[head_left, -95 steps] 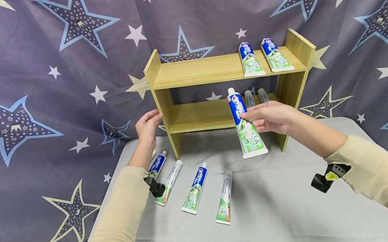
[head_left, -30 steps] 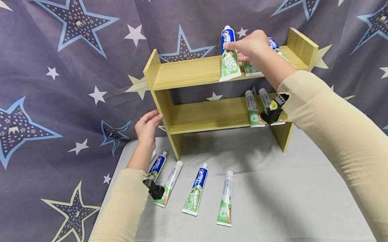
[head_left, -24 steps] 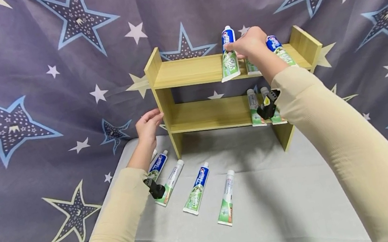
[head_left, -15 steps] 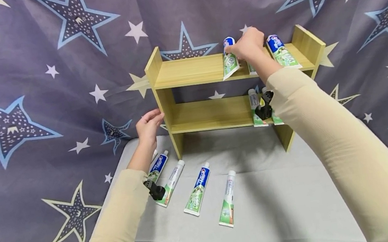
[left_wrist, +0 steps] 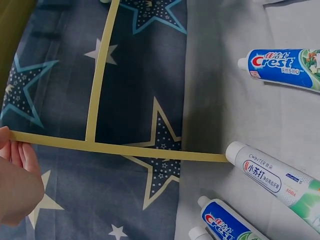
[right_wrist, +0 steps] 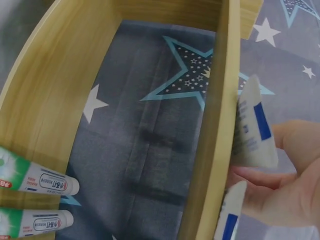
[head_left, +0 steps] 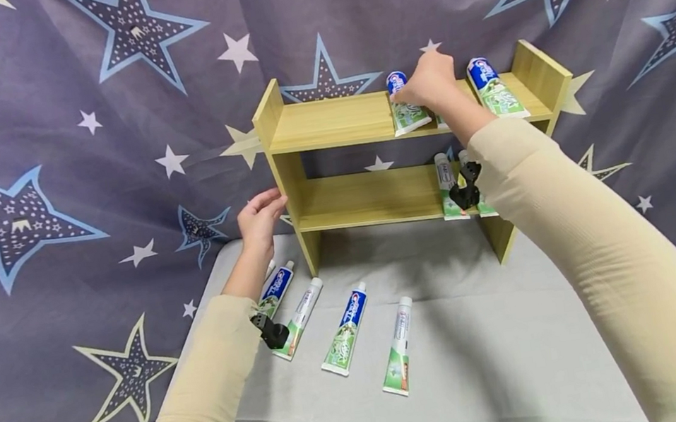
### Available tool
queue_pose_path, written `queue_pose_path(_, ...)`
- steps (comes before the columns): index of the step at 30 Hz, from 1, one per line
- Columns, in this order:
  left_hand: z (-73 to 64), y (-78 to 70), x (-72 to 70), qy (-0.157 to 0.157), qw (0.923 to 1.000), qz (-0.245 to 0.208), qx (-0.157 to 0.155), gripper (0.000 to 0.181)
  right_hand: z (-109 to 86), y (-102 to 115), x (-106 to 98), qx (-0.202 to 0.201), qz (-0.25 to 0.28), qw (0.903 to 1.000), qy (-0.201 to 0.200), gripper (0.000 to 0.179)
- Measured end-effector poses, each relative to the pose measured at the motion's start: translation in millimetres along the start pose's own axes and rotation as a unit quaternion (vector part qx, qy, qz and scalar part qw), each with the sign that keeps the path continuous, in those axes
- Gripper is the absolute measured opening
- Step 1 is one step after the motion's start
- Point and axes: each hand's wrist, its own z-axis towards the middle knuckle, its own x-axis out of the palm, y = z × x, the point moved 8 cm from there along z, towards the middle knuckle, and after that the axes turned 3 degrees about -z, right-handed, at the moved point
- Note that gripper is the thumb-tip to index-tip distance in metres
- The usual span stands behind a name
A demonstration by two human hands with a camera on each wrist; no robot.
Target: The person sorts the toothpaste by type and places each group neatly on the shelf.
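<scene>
My right hand (head_left: 433, 81) grips a Crest toothpaste tube (head_left: 409, 115) on the top board of a small wooden shelf (head_left: 333, 122). The tube is blue at the cap end and green below, its flat end near the front edge. Beside it, another tube is mostly behind the hand; a third Crest tube (head_left: 497, 91) lies further right. In the right wrist view, the gripped tube's flat end (right_wrist: 255, 130) shows beside the board. My left hand (head_left: 261, 221) pinches the front edge of the shelf's left side panel (left_wrist: 55, 141), thumb and fingers on either side.
Two grey-and-green tubes lie on the lower board, one being the left tube (head_left: 450, 189). On the grey cloth (head_left: 463, 380) lie a Crest tube (head_left: 346, 331), a white-and-green tube (head_left: 399, 349), and more tubes by the left forearm. A star-patterned curtain (head_left: 175, 140) hangs behind.
The right hand has carried the Crest tube from in front of the shelf up to the top board and lowered it there. The left hand has stayed at the side panel.
</scene>
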Motion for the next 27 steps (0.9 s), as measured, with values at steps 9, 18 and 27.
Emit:
queue_pose_path(9, -1.6, 0.3, -0.7, -0.002, 1.0000, 0.008, -0.004, 0.029, 0.1, 2.5, 2.2, -0.013, -0.024, 0.9995, -0.017, 0.085)
queue_pose_path(18, -2.0, -1.6, -1.1, 0.000, 1.0000, 0.008, -0.004, 0.029, -2.5, 2.3, 0.4, -0.019, -0.024, 0.9992, -0.026, 0.081)
queue_pose_path(27, -2.3, -1.7, -1.0, -0.008, 0.9998, 0.017, -0.008, 0.031, -1.9, 5.5, 1.4, -0.040, -0.055, 0.9972, -0.030, 0.081)
